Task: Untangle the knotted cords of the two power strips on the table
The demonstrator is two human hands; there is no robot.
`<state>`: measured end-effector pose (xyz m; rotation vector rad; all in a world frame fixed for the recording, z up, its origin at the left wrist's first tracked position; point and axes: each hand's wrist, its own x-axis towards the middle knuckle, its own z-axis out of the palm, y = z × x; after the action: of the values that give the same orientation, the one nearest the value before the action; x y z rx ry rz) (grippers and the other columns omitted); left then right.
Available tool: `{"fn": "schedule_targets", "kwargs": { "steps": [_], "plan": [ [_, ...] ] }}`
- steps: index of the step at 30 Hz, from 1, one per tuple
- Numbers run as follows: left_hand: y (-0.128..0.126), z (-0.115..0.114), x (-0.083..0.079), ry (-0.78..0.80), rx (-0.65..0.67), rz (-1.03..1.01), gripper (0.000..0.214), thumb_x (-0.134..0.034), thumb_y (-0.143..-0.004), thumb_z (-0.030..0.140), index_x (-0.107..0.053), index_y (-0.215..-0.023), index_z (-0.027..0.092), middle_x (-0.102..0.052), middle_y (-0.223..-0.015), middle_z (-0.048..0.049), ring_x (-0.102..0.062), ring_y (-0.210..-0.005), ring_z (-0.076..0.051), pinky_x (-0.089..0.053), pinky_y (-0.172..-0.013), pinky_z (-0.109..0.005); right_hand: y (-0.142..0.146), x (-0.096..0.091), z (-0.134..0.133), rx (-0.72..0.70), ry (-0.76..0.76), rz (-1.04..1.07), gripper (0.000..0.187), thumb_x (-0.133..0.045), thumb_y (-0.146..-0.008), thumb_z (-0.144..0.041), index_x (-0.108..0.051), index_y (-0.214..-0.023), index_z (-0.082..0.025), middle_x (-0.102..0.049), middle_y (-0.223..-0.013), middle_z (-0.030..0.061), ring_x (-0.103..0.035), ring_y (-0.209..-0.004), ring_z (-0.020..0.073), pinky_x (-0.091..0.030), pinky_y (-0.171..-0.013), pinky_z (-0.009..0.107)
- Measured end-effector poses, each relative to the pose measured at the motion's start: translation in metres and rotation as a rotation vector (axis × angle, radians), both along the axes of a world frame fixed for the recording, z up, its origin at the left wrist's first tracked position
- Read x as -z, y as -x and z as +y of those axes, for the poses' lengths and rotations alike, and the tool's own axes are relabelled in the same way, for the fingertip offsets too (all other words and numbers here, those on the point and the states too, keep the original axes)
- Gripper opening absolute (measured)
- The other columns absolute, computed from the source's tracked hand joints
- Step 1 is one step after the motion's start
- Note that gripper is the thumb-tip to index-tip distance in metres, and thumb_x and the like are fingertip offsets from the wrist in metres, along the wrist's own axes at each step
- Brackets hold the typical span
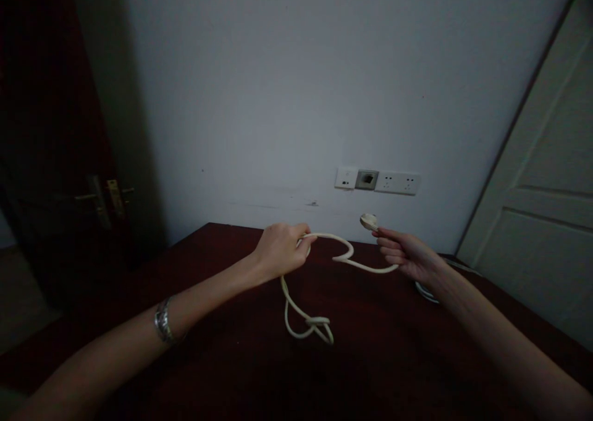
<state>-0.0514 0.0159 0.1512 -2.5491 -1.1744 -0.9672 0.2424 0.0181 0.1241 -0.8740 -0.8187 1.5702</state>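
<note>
A white cable (370, 268) runs in a loose bend between my two hands above the dark red tabletop. My left hand (283, 248) is closed around it, thumb and fingers pinching the cord. Below that hand a tangled loop hangs down, and I cannot tell whether it touches the table. With its fingers curled, my right hand (407, 254) grips the cable just under a rounded white plug (369, 221), which points up and left in front of the wall. The plug's prongs cannot be made out.
White wall sockets (397, 183) and a grey-framed outlet (366, 179) sit low on the wall behind the table (231, 239). Another pale cord (426, 292) lies by my right wrist. A dark door with handles (98, 202) stands left; a pale panelled door (546, 199) is right.
</note>
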Motion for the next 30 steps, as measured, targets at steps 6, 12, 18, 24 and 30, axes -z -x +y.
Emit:
{"fn": "schedule_targets", "kwargs": {
  "steps": [6, 12, 18, 24, 30],
  "plan": [
    [0.034, 0.011, 0.005, -0.106, -0.067, 0.082, 0.029, -0.042, -0.088, 0.036, -0.067, -0.089, 0.021, -0.068, -0.07, -0.0035, -0.059, -0.06, -0.014, -0.038, -0.056, -0.024, -0.031, 0.017, -0.006, 0.063, 0.044, 0.058, 0.012, -0.049, -0.086, -0.014, -0.042, -0.077, -0.018, -0.027, -0.043, -0.0114, -0.02, -0.03, 0.0013, -0.013, -0.026, 0.012],
    [0.047, 0.009, 0.03, -0.396, 0.277, 0.359, 0.025, -0.039, -0.089, 0.024, -0.063, -0.091, 0.016, -0.065, -0.066, -0.0026, -0.057, -0.056, -0.012, -0.047, -0.067, -0.029, -0.057, -0.004, -0.008, 0.23, -0.076, 0.153, 0.019, -0.034, -0.091, -0.011, -0.04, -0.075, -0.02, -0.025, -0.042, -0.0107, -0.02, -0.029, 0.0032, -0.012, -0.026, 0.013],
    [0.022, -0.027, 0.052, -0.475, 0.513, 0.535, 0.024, -0.037, -0.086, 0.01, -0.06, -0.092, 0.01, -0.063, -0.069, -0.0075, -0.06, -0.067, -0.016, -0.048, -0.082, -0.038, -0.053, -0.039, 0.005, 0.421, -0.25, 0.336, 0.032, -0.023, -0.089, -0.004, -0.027, -0.062, -0.021, -0.015, -0.042, -0.01, -0.016, -0.029, 0.0036, -0.01, -0.026, 0.014],
    [0.002, -0.057, 0.048, 0.478, 0.641, 0.256, 0.017, -0.051, -0.08, 0.019, -0.06, -0.094, 0.013, -0.064, -0.087, -0.0069, -0.06, -0.075, -0.014, -0.048, -0.069, -0.024, -0.024, -0.066, 0.013, 0.354, -0.334, 0.363, 0.032, -0.024, -0.089, -0.006, -0.025, -0.061, -0.021, -0.014, -0.044, -0.0098, -0.013, -0.03, 0.0039, -0.011, -0.027, 0.014],
    [-0.011, -0.032, 0.053, 1.645, 0.958, 0.0, 0.05, -0.036, -0.087, 0.048, -0.062, -0.104, 0.009, -0.056, -0.058, -0.0026, -0.057, -0.051, -0.014, -0.043, -0.048, -0.023, 0.02, -0.098, 0.003, 0.226, -0.438, 0.377, 0.032, -0.023, -0.095, -0.019, -0.039, -0.066, -0.019, -0.017, -0.041, -0.0097, -0.015, -0.03, 0.0033, -0.012, -0.028, 0.014]
  ]
}}
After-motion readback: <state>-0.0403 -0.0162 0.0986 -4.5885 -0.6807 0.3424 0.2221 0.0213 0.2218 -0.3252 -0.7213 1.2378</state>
